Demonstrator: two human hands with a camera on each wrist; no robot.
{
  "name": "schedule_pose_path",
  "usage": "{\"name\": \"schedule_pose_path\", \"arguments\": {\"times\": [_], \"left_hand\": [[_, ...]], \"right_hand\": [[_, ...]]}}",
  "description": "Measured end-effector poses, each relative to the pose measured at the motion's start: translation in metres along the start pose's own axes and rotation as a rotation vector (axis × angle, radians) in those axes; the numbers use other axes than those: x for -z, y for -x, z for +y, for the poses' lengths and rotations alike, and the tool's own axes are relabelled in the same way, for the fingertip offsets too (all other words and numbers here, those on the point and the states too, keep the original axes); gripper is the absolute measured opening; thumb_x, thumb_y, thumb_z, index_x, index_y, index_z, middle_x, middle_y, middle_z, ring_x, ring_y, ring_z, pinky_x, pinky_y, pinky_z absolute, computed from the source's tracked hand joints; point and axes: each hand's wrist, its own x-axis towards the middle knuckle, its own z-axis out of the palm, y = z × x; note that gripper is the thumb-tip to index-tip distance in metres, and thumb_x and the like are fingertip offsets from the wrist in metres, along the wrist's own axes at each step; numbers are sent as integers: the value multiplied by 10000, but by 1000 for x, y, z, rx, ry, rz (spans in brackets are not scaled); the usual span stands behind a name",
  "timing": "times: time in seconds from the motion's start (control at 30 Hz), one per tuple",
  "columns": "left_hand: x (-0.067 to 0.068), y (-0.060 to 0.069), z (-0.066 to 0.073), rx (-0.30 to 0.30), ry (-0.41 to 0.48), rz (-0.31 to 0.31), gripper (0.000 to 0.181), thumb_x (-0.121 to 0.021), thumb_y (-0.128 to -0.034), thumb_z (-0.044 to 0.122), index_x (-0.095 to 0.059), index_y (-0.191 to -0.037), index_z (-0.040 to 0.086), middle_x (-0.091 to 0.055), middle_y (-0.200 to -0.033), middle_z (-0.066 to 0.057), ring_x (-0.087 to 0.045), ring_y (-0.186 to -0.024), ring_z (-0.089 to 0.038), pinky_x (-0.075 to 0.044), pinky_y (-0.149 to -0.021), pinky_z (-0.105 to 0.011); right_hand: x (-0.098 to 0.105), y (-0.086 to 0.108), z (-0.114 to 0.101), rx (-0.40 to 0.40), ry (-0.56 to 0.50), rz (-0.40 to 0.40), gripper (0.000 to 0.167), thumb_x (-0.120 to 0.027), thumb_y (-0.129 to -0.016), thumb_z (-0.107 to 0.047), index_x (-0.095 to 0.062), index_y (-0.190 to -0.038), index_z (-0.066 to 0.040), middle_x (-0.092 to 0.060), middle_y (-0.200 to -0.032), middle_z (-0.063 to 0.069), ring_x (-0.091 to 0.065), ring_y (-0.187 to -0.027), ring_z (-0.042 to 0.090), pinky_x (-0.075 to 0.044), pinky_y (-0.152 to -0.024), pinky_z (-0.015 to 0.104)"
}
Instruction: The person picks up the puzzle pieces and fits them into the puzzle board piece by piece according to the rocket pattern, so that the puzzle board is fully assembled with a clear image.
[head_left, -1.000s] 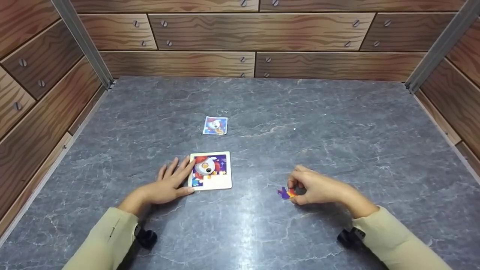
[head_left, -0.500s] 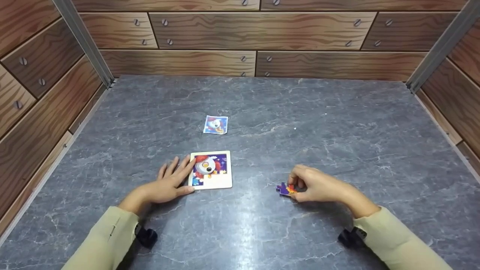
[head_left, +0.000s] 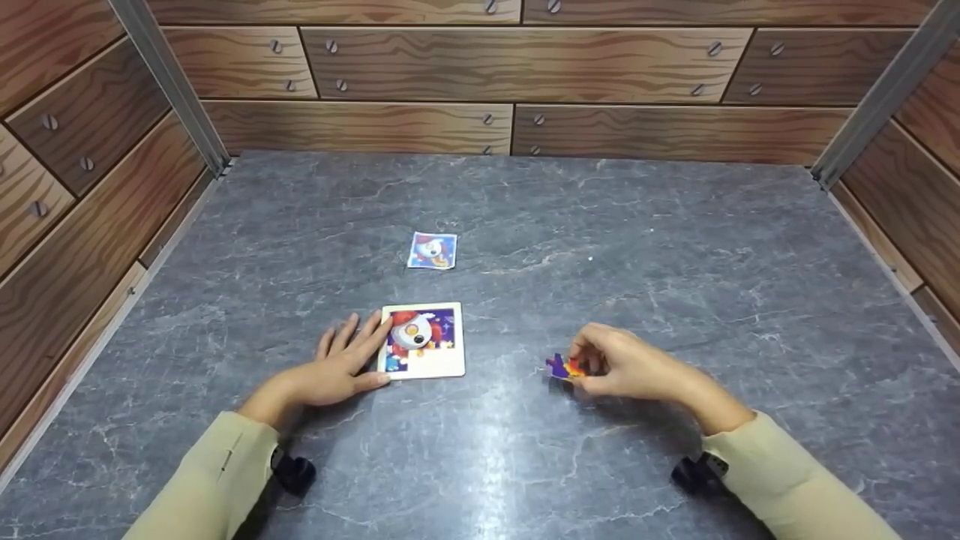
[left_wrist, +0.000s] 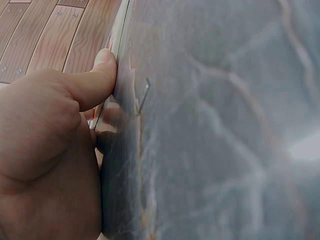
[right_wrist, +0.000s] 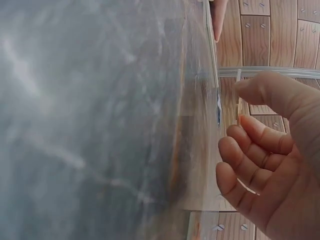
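My left hand (head_left: 337, 371) lies spread with fingers straight, its fingertips and thumb resting on the left edge of a square jigsaw puzzle board (head_left: 441, 364). The board carries a rocket picture; a pale, bare area shows at its lower right. To the right, my right hand (head_left: 634, 366) pinches a purple, red and orange jigsaw piece (head_left: 557, 367) between thumb and fingers, a little above the table. In the right wrist view the piece (right_wrist: 238, 100) appears edge-on between thumb and index finger. My left thumb (left_wrist: 102, 75) presses the board's edge in the left wrist view.
Behind the board lies a small square picture card (head_left: 432, 251) with a similar rocket. The grey marbled table (head_left: 675, 247) is bordered by wood-patterned walls (head_left: 420, 64) at the back and sides.
My right hand has moved slightly forward and to the left with the jigsaw piece, which has risen from the table. The left hand and the board stay in place.
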Motion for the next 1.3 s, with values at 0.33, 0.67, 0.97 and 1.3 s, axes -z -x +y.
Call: {"name": "schedule_pose_path", "arguments": {"times": [0.33,0.67,0.97,1.3], "left_hand": [[-2,1,0,-14,3,16,780,-439,-946,477,4,-1509,170,104,-1546,-96,188,-1366,-349,145,-1038,-547],[-1,0,0,-3,-3,11,779,-430,-943,492,10,-1508,186,111,-1545,-90,188,-1367,-343,141,-1041,-546],[-1,0,0,-3,2,11,778,-438,-943,485,7,-1509,189,109,-1545,-92,188,-1367,-346,147,-1039,-546],[-1,-1,-1,3,4,2,783,-428,-943,499,31,-1505,205,126,-1544,-59,197,-1368,-323,144,-1042,-535]], "right_hand": [[-4,-10,-8,28,-40,54,221,-726,-763,-77,-574,-922,-77,-554,-806,15,-545,-684,133,-490,-583,252],[-11,-24,-19,37,-48,95,239,-740,-761,-110,-575,-933,-102,-566,-839,11,-549,-713,137,-488,-608,263],[-17,-35,-26,75,-59,111,251,-746,-753,-122,-574,-937,-111,-573,-860,6,-546,-702,128,-485,-597,250],[-25,-49,-36,85,-96,82,251,-736,-766,-128,-570,-954,-106,-569,-894,16,-554,-724,137,-500,-614,256]]}}
